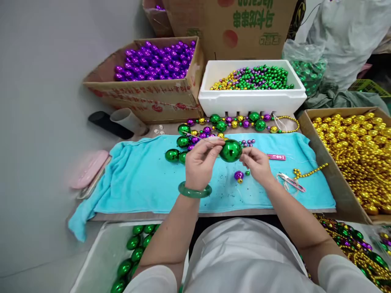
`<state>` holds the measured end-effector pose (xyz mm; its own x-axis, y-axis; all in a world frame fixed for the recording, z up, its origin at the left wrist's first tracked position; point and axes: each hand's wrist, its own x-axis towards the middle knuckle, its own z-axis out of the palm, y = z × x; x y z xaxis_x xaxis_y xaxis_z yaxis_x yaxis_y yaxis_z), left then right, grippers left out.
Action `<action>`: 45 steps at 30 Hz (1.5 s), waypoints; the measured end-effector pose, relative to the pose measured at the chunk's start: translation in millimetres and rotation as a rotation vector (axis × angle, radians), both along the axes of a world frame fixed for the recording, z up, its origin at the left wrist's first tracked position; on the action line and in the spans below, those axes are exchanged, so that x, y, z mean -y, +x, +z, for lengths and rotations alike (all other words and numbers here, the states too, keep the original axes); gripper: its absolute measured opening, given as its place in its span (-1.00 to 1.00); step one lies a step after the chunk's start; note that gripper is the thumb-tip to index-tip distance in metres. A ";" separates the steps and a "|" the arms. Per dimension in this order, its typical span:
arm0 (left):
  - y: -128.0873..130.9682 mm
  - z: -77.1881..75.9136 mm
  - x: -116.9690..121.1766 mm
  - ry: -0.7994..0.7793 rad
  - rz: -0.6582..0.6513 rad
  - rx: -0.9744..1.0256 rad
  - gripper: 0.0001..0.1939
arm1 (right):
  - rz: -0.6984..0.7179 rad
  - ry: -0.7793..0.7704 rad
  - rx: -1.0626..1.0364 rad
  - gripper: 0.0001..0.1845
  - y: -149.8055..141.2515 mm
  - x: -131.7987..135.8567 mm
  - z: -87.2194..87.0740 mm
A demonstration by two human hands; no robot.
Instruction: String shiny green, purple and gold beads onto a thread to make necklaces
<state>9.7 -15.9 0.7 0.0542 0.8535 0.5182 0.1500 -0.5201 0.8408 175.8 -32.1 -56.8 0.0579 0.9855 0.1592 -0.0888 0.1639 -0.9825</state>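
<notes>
Remotely, I see my left hand pinching a glossy green ball above a turquoise towel; my right hand pinches narrowly beside it, contents unclear. Likely light, slippery, dentable: hold both ends.

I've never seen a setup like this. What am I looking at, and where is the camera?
There is no machine: these are a person's bare hands, seen from one camera worn on the head, facing forward and down. The left hand holds a big green bead and a thin rod; the right hand is at the bead's other end. Below lies a blue towel with loose beads on it. Around stand boxes of purple, mixed and gold beads.
</notes>
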 end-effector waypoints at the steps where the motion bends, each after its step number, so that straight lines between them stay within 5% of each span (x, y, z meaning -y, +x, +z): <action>1: 1.6 2.2 -3.5 0.009 0.006 0.008 -0.90 | -0.001 0.033 0.040 -0.80 3.5 -3.6 3.6; 8: 14.1 -10.3 -5.1 -0.092 -0.043 -0.082 -0.87 | -0.256 0.192 0.264 -0.85 30.5 5.2 5.9; 14: 24.9 -13.8 -3.4 -0.256 -0.178 -0.025 -0.84 | 0.069 -0.042 0.089 -0.74 12.8 15.6 9.6; 19: 26.1 -18.8 -11.2 -0.330 -0.209 0.056 -0.85 | 0.144 -0.231 -0.027 -0.71 16.4 9.1 -8.1; 23: 23.5 -33.9 -21.3 -0.307 -0.249 -0.001 -0.74 | 0.172 -0.171 -0.066 -0.69 26.9 4.0 -9.4; 26: 27.1 -48.7 -26.7 -0.221 -0.430 -0.255 -0.55 | 0.194 -0.053 -0.083 -0.71 24.1 -6.0 8.9; 29: 35.8 -60.0 -28.5 -0.118 -0.503 -0.545 -0.66 | 0.264 0.055 -0.035 -0.74 17.8 -19.9 43.1; 34: 39.3 -69.4 -34.8 -0.080 -0.328 -0.705 -0.88 | 0.154 0.204 -0.110 -0.86 37.3 -29.3 101.5; 37: 32.8 -80.2 -40.8 -0.106 -0.209 -0.685 -0.87 | 0.009 0.315 -0.224 -0.94 66.7 -21.8 115.7; 42: 22.2 -97.7 -47.5 -0.090 -0.083 -0.764 -0.81 | -0.125 0.259 -0.171 -0.89 103.9 4.9 97.2; 45: 17.0 -91.3 -58.2 -0.117 -0.228 -0.815 -0.80 | -0.105 0.141 -0.233 -0.88 106.8 23.0 66.6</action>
